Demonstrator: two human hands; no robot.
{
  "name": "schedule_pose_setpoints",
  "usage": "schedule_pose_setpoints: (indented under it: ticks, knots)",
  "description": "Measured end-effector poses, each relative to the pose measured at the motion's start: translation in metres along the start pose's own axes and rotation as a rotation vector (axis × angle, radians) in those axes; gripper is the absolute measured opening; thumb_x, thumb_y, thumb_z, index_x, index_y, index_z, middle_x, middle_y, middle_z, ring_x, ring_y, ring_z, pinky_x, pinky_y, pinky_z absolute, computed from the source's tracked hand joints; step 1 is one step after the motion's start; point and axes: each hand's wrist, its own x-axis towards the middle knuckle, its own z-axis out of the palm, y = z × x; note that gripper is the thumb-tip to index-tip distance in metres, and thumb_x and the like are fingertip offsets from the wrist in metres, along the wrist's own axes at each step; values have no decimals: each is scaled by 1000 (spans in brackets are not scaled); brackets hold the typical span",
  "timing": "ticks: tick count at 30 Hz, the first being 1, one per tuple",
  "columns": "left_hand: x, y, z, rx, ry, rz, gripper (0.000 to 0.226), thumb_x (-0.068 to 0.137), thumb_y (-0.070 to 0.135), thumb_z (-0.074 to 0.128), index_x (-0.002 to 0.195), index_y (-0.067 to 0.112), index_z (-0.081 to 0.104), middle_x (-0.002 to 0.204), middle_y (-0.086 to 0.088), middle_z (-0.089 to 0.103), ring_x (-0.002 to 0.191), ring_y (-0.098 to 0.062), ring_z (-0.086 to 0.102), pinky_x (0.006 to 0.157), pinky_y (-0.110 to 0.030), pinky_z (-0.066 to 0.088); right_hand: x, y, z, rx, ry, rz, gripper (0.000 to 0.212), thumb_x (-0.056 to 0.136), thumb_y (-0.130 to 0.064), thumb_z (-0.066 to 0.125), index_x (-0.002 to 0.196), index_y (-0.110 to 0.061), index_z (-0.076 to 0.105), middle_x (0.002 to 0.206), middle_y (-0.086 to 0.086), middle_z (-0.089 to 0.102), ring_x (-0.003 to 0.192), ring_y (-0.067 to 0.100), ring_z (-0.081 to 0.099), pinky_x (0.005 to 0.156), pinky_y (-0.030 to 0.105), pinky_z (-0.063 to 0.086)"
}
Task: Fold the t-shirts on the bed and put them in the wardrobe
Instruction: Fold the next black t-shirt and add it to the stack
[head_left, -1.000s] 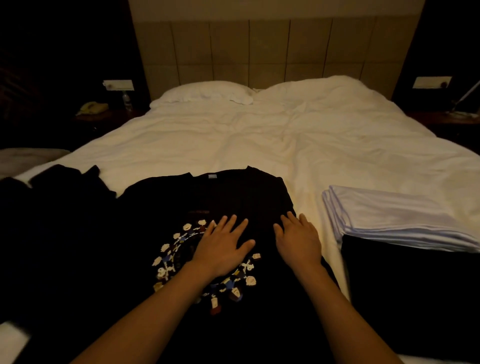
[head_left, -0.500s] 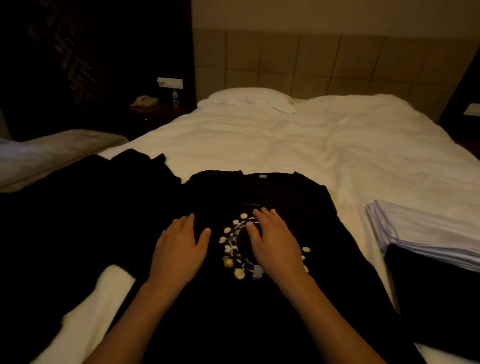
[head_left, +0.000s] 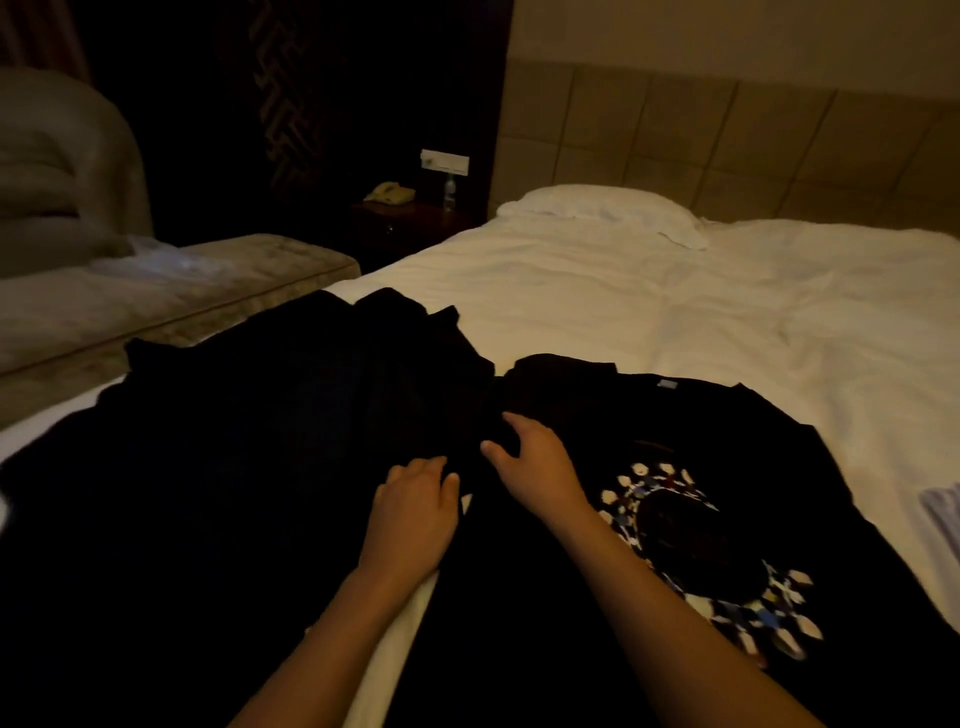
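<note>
A black t-shirt with a ring-shaped print (head_left: 701, 561) lies flat, front up, on the white bed (head_left: 649, 301), its collar pointing to the headboard. Both my hands are at its left sleeve, where it meets a dark heap of other black clothes (head_left: 260, 441). My right hand (head_left: 535, 462) curls its fingers and thumb round the sleeve's fabric. Just left of it, my left hand (head_left: 415, 509) has its fingers bent over the shirt's side edge and grips it. In the dim light the sleeve's outline is hard to see.
A folded pale garment (head_left: 943, 512) shows at the right edge. A pillow (head_left: 602, 208) lies at the head of the bed. A nightstand carries a phone (head_left: 389, 193) and a small bottle (head_left: 450, 187). A beige couch (head_left: 156, 291) stands left of the bed.
My view has swung left. Both hands slid from flat on the shirt's chest print over to its left sleeve, and their fingers have curled onto the fabric.
</note>
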Motion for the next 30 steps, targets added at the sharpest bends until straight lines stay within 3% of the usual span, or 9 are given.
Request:
schedule_pose_setpoints:
  ticks: [7,10,13,16,20,23,25,27,30]
  knots:
    - [22,-20,-6,-409,10,-150,36,103,24,40,132,16,59,127,-3,63,113,-21,60,98,-33,45,55,-12,30,-245,16,33,68,91,-55,58,143,-13,46,135,9,56,128,31,43,102,39,38]
    - [32,-24,-10,-787,-31,-327,25,104,20,40,115,16,62,97,2,67,81,-15,66,65,-28,47,66,-10,42,-217,11,15,62,88,-54,63,137,-16,56,131,5,59,125,28,46,103,39,40]
    - [37,-24,-12,-916,-20,-382,19,104,19,39,99,20,58,88,-1,65,73,-16,65,55,-23,44,72,-3,50,-112,65,31,39,88,-43,67,119,-19,69,114,1,69,115,23,57,97,36,47]
    - [38,-24,-11,-933,-1,-369,22,103,19,42,93,22,61,88,-1,65,72,-17,64,57,-24,45,75,-1,47,45,156,18,20,90,-31,67,101,-17,76,92,-2,73,91,18,67,84,32,52]
    - [38,-13,-16,-1141,64,-336,29,104,18,40,118,5,62,95,-4,67,84,-16,66,75,-26,54,72,-5,33,138,404,-97,22,92,-32,65,97,-14,77,88,0,72,87,18,63,79,31,48]
    - [35,1,-21,-1384,-28,-352,34,106,24,35,130,8,54,115,-5,62,108,-18,61,99,-30,47,74,-14,21,369,347,-86,27,93,-25,64,68,-21,71,63,-6,62,62,7,56,60,24,39]
    - [34,3,-19,-1426,-54,-346,32,105,26,37,125,12,58,116,3,63,108,-8,63,93,-20,48,78,-24,13,507,285,-60,43,93,-21,64,51,-23,58,48,-11,51,49,3,46,54,25,36]
    - [36,4,-16,-1440,-61,-366,25,104,26,42,113,18,63,107,6,69,96,-3,68,75,-15,52,86,-37,8,638,243,1,39,92,-20,65,54,-22,64,53,-10,58,53,5,55,56,25,43]
    - [40,2,-14,-1465,-17,-446,28,101,28,50,122,13,61,117,-5,67,110,-18,64,86,-28,52,100,-52,8,925,78,140,13,93,-19,65,84,-14,73,83,5,73,72,15,68,60,24,52]
